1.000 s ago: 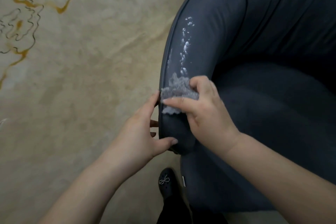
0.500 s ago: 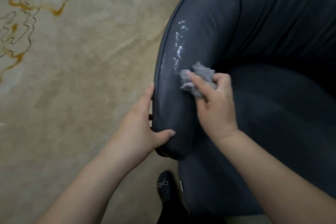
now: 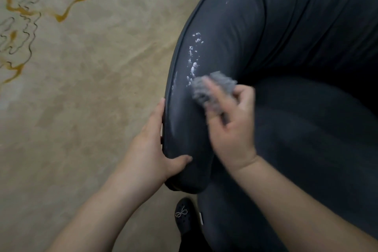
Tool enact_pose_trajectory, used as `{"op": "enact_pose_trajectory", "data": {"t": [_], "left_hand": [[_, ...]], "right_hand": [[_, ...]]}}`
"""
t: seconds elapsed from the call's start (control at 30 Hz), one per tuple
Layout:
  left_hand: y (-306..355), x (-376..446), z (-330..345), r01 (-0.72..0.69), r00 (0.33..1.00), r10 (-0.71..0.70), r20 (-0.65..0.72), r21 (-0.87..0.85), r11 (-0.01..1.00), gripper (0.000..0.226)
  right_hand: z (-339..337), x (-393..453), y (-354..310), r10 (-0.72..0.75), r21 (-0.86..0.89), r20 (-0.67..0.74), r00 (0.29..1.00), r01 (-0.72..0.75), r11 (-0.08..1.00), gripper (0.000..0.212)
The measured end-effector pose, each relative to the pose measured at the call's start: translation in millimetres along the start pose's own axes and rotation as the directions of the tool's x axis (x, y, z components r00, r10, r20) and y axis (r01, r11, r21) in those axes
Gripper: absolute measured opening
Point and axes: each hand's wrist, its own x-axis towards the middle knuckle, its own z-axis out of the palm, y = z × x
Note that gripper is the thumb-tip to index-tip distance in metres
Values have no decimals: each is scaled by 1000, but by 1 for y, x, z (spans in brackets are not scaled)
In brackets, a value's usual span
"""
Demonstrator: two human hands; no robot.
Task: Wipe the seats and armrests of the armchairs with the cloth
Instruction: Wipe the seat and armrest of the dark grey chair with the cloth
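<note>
Beige carpet [image 3: 86, 92] with gold and dark squiggle lines lies under a dark grey armchair [image 3: 296, 67]; no readable writing shows. Its armrest [image 3: 190, 129] runs lengthwise from the near end toward the far top edge, dotted with white specks [image 3: 194, 61]. Bunched grey cloth [image 3: 212, 90] sits on the armrest's inner side, gripped under the blurred curled fingers of the right hand [image 3: 233, 125]. Left hand [image 3: 151, 149] clasps the armrest's near end, thumb on top. A black shoe [image 3: 183, 215] stands below.

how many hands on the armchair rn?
2. The left hand grips the front end of the armrest; the right hand presses the grey cloth on its top, beside the white residue.
</note>
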Motion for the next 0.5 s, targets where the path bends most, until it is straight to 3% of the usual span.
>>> {"op": "enact_pose_trajectory", "data": {"t": [0.07,0.1,0.27,0.33,0.4,0.5], "left_hand": [[-2,1,0,4,1000,-4,-12,24,1000,120],[-2,1,0,7,1000,-7,-11,34,999,120],[-2,1,-2,32,999,-32,8,9,999,121],[-2,1,-2,42,999,-42,10,0,999,120],[-3,2,-1,38,999,-38,4,15,999,116],[-3,4,1,24,1000,-24,-6,44,999,116]], "right_hand": [[8,-6,-13,-165,-35,139,976,172,984,48],[9,-1,-13,-176,-73,165,970,190,979,49],[6,61,-1,-4,-188,53,999,14,982,42],[4,64,-7,-109,-172,120,987,129,977,37],[2,50,-17,-253,-165,289,923,309,937,37],[-1,50,-19,-291,-192,406,866,393,899,37]]}}
